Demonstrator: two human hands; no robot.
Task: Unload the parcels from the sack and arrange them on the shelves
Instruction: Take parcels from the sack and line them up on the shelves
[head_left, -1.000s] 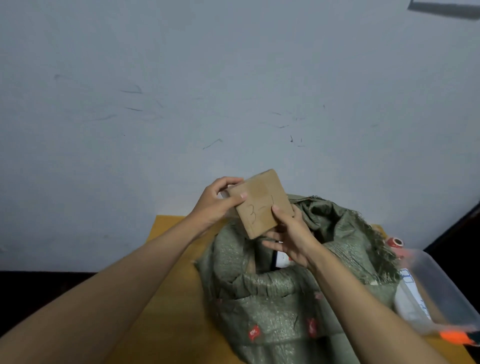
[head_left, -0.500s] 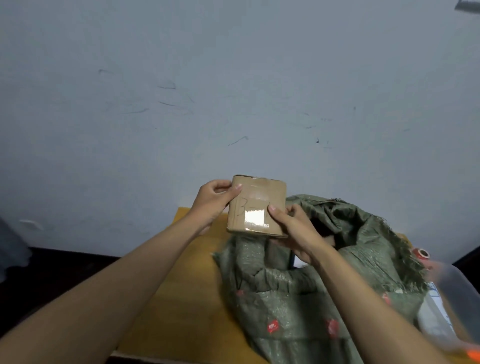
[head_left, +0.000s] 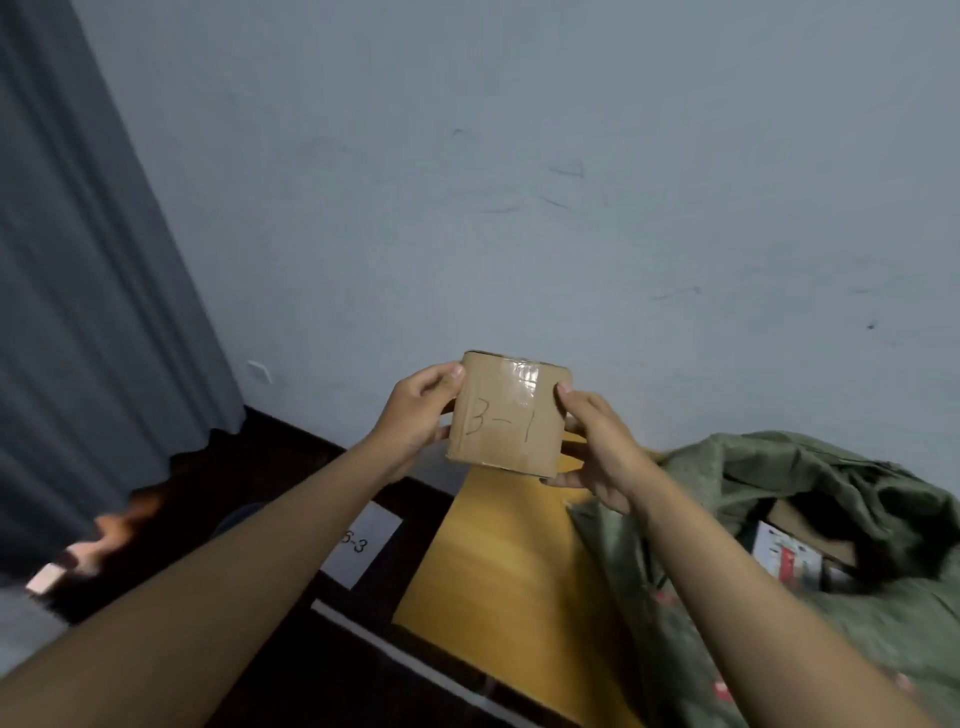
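Box (head_left: 506, 418): small brown cardboard, taped top, "B-1" handwritten on front.
Left hand (head_left: 413, 415): pinches box's left edge.
Right hand (head_left: 597, 447): pinches right edge.
Sack (head_left: 779, 519): green, open.

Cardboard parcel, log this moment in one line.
parcel: marked 3-1, held up | left hand, right hand: grip sides | sack: open on table

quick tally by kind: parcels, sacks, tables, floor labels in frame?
Parcels: 2, the B-1 box held by the left hand and right hand, plus a printed parcel in the sack
Sacks: 1, green sack
Tables: 1, yellow table
Floor labels: 1, white label
Total: 5
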